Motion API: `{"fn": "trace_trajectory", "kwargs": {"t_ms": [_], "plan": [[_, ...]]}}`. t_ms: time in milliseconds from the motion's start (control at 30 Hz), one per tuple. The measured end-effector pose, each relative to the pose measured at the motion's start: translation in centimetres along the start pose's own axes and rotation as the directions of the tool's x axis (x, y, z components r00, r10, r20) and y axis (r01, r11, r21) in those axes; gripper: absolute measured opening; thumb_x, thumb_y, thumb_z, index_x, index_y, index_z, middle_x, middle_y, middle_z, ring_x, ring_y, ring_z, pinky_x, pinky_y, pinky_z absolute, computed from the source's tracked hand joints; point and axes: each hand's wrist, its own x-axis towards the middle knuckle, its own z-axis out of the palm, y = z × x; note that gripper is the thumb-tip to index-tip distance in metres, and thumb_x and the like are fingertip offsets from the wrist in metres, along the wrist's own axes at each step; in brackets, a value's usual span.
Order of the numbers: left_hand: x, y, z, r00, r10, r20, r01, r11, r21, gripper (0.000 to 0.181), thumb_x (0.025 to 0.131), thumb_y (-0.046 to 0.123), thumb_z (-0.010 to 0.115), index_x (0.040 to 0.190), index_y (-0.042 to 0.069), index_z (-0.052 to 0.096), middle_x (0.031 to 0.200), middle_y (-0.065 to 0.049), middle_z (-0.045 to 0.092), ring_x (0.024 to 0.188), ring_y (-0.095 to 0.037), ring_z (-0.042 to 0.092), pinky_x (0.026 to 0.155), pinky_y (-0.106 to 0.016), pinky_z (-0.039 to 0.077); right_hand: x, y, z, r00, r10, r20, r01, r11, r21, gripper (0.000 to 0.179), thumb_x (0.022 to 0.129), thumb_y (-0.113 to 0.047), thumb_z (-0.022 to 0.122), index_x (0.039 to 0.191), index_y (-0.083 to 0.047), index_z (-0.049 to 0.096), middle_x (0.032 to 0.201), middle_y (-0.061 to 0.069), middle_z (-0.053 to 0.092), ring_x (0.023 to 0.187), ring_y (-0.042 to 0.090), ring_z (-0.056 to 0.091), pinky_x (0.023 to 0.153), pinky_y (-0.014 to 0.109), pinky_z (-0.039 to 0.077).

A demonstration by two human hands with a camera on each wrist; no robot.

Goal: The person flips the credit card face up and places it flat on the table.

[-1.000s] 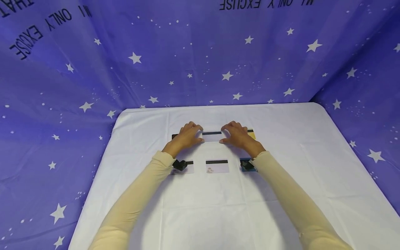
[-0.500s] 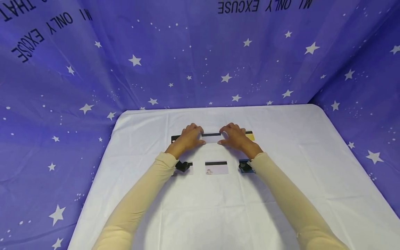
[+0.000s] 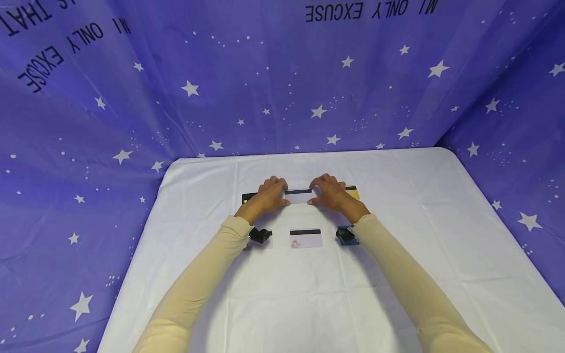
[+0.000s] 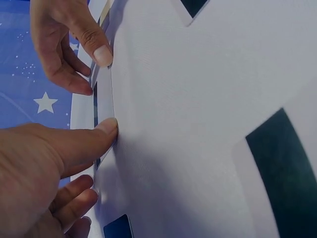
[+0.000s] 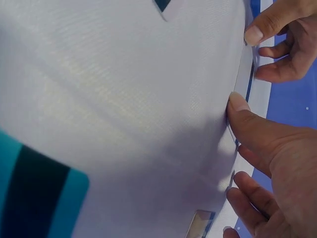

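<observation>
A pale card with a dark stripe (image 3: pixel 298 196) lies in the middle of the far row on the white table. My left hand (image 3: pixel 267 194) grips its left end, thumb on the near edge and forefinger at the far edge. At the other end, my right hand (image 3: pixel 332 192) pinches the card the same way. Both wrist views show the thumbs pressed at its near edge, with the other fingers loosely bent. Partly behind the left hand is a black card (image 3: pixel 247 197). A yellow card with a dark stripe (image 3: pixel 353 191) shows beyond the right hand.
A nearer row holds a pale striped card (image 3: pixel 306 239) in the middle, a blue card (image 3: pixel 350 241) under the right wrist camera, and another pale card (image 3: pixel 268 243) partly hidden by the left wrist camera. Purple star-printed cloth (image 3: pixel 282 73) hangs behind the table (image 3: pixel 291 304).
The head view has shifted slightly, so the scene sits a little lower. Both hands keep to the ends of the same card, and the other cards stay in place.
</observation>
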Motion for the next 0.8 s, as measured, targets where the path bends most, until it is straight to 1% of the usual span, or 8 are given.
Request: {"fn": "trace_trajectory", "kwargs": {"t_ms": [133, 267, 533, 700, 800], "plan": [[-0.03, 0.14, 0.04, 1.000, 0.008, 0.007, -0.008, 1.000, 0.010, 0.046, 0.100, 0.026, 0.074, 0.137, 0.006, 0.056, 0.144, -0.018, 0.048, 0.132, -0.035, 0.046, 0.112, -0.050, 0.035, 0.07, -0.12, -0.04, 1.000, 0.013, 0.011, -0.013, 1.000, -0.005, 0.048, 0.094, -0.035, 0.081, 0.134, -0.014, 0.063, 0.151, 0.019, 0.048, 0.141, 0.041, 0.044, 0.109, 0.062, 0.030], [-0.01, 0.16, 0.04, 1.000, 0.005, 0.005, -0.005, 1.000, 0.028, 0.049, 0.100, 0.027, 0.074, 0.140, 0.006, 0.054, 0.144, -0.018, 0.048, 0.132, -0.035, 0.046, 0.112, -0.050, 0.036, 0.08, -0.19, -0.04, 1.000, 0.005, 0.010, -0.005, 1.000, -0.004, 0.049, 0.095, -0.034, 0.081, 0.136, -0.014, 0.062, 0.152, 0.019, 0.048, 0.141, 0.041, 0.043, 0.108, 0.063, 0.030], [0.03, 0.22, 0.07, 1.000, -0.005, 0.022, 0.005, 1.000, 0.003, 0.043, 0.100, 0.025, 0.073, 0.134, 0.005, 0.055, 0.145, -0.019, 0.045, 0.134, -0.037, 0.043, 0.112, -0.053, 0.035, 0.06, -0.42, -0.11, 1.000, 0.001, 0.025, -0.001, 1.000, -0.017, 0.049, 0.096, -0.034, 0.080, 0.135, -0.012, 0.062, 0.151, 0.020, 0.047, 0.139, 0.042, 0.044, 0.108, 0.062, 0.032], [-0.02, 0.31, 0.04, 1.000, -0.006, 0.016, 0.006, 1.000, 0.019, 0.048, 0.101, 0.025, 0.073, 0.140, 0.004, 0.053, 0.146, -0.019, 0.045, 0.136, -0.037, 0.043, 0.113, -0.053, 0.035, 0.17, -0.40, -0.02, 1.000, 0.002, 0.028, -0.002, 1.000, -0.008, 0.047, 0.096, -0.032, 0.080, 0.134, -0.011, 0.060, 0.151, 0.021, 0.046, 0.140, 0.042, 0.043, 0.109, 0.064, 0.031], [-0.05, 0.30, 0.04, 1.000, -0.011, 0.012, 0.010, 1.000, 0.024, 0.049, 0.101, 0.025, 0.073, 0.140, 0.004, 0.053, 0.146, -0.019, 0.046, 0.135, -0.037, 0.043, 0.112, -0.052, 0.035, 0.12, -0.40, -0.06, 1.000, -0.002, 0.028, 0.002, 1.000, 0.001, 0.046, 0.096, -0.031, 0.079, 0.133, -0.011, 0.060, 0.151, 0.022, 0.045, 0.141, 0.043, 0.042, 0.109, 0.065, 0.031]]}}
